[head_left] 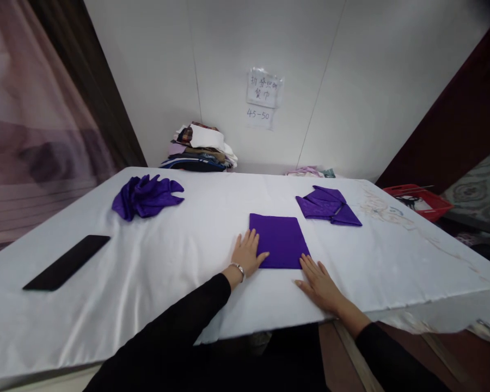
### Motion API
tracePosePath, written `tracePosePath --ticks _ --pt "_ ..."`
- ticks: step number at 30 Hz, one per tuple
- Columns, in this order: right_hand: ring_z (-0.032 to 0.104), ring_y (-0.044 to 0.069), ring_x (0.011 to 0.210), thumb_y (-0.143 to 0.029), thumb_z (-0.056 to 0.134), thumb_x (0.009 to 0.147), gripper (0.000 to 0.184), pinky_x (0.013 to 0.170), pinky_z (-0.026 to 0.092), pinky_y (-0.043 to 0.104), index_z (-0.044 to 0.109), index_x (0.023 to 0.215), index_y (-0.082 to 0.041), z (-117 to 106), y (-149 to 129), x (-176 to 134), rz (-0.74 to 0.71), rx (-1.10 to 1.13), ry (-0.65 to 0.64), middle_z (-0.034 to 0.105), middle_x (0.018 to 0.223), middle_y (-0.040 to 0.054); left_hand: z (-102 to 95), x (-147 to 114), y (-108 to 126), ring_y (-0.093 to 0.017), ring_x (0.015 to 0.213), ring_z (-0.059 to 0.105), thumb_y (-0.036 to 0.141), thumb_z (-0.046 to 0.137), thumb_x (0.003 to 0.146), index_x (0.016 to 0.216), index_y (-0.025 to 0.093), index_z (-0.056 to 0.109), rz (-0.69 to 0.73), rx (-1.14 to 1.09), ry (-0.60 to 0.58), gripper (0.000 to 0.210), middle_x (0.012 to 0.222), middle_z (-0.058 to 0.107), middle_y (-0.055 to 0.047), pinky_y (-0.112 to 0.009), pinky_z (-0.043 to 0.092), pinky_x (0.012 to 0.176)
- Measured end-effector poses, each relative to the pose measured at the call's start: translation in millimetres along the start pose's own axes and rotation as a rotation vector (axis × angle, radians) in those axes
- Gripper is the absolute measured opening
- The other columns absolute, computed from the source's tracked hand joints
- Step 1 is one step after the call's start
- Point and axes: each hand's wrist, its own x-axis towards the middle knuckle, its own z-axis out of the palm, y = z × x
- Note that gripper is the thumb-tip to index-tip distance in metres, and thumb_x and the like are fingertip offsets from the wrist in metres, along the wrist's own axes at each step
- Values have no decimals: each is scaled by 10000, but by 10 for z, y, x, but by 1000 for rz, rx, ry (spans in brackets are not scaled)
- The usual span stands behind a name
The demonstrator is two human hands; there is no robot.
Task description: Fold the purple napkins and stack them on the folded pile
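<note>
A purple napkin [280, 239], folded into a flat square, lies on the white tablecloth [212, 218] in front of me. My left hand [248, 255] rests along its left edge, fingers stretched out and thumb on the fabric. At its near right corner, my right hand [318, 283] lies flat with fingers extended, the fingertips touching the edge. Neither hand grips anything. Further right and back sits a second purple napkin [326, 206], folded into a pointed shape. A third purple napkin [145, 196], gathered in pleats, lies at the back left.
A flat black rectangular object [67, 263] lies at left. Behind the table's far edge are stacked clothes [204, 147] and pinkish cloth [306, 171]. A red basket [433, 206] stands beyond the right edge. Handwritten paper signs [264, 90] hang on the wall; a curtain [36, 109] hangs at left.
</note>
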Motion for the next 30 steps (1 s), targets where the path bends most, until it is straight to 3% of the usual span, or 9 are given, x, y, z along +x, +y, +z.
tracePosePath --ticks 4,9,14,20,30 --pt "200 238 1387 -542 289 901 608 1119 217 509 317 1442 -266 -219 -107 134 5 12 -27 289 1490 75 3 -197 118 -261 1414 143 642 255 866 1438 151 314 218 -78 -82 757 1521 235 -104 -447 128 1164" --pt "152 224 1411 -569 280 913 668 1136 131 509 262 1457 -181 -498 -713 624 -238 135 -24 230 1517 88 9 -237 159 -289 1409 156 630 340 844 1450 173 289 216 -101 -123 761 1515 258 -102 -458 134 1162" --pt "131 219 1417 -547 284 930 667 1143 93 470 246 1458 -142 -428 -1186 1251 -429 211 -140 217 1520 119 13 -226 157 -313 1396 192 606 405 831 1433 219 336 213 -151 -130 719 1493 325 -76 -458 135 1162" --pt "93 224 1423 -570 234 928 677 1139 63 452 225 1467 -161 -270 -1103 1871 -428 174 -212 152 1542 87 120 -220 132 -305 1391 216 670 393 806 1434 145 315 210 -220 -97 822 1477 343 -136 -484 123 1154" --pt "73 257 1422 -612 208 902 725 1117 41 501 201 1472 -165 -118 -1026 2489 -289 121 -81 138 1548 90 137 -239 143 -295 1409 141 689 370 806 1434 148 325 195 -232 -105 830 1502 275 -130 -487 132 1157"
